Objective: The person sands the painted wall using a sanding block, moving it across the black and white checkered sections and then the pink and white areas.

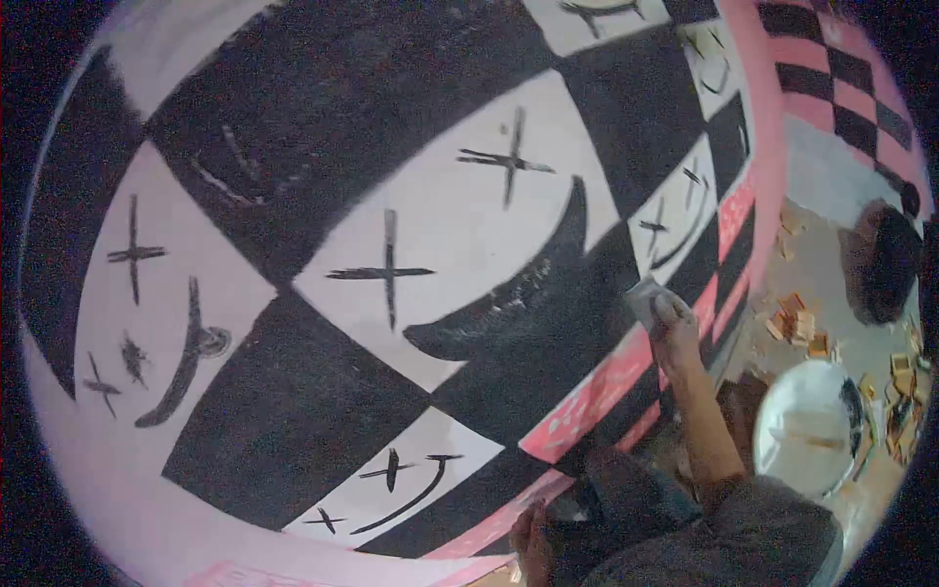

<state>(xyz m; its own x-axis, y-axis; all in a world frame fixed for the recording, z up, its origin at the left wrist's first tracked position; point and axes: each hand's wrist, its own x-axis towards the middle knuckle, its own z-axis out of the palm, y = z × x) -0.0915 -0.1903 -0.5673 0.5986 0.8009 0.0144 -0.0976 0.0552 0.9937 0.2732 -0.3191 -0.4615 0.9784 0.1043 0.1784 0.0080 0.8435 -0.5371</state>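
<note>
Black and white checks with painted crosses and curved smiles cover a large surface (pixel 342 411). My right hand (pixel 677 328) is raised near its pink and black edge. A small flat greyish piece (pixel 644 295) is pinched between the thumb and fingers, close to a white check with a small face. Low in the view, my left hand (pixel 531 538) is beside the surface's lower pink border. Its fingers are curled, and what they hold, if anything, is too dark to make out.
A round whitish container (pixel 807 430) stands on the floor to the right, with a stick-like thing across it. Small wooden pieces (pixel 797 321) lie scattered nearby. A dark rounded object (pixel 878 262) is at the far right, below another pink and black checked surface (pixel 831 73).
</note>
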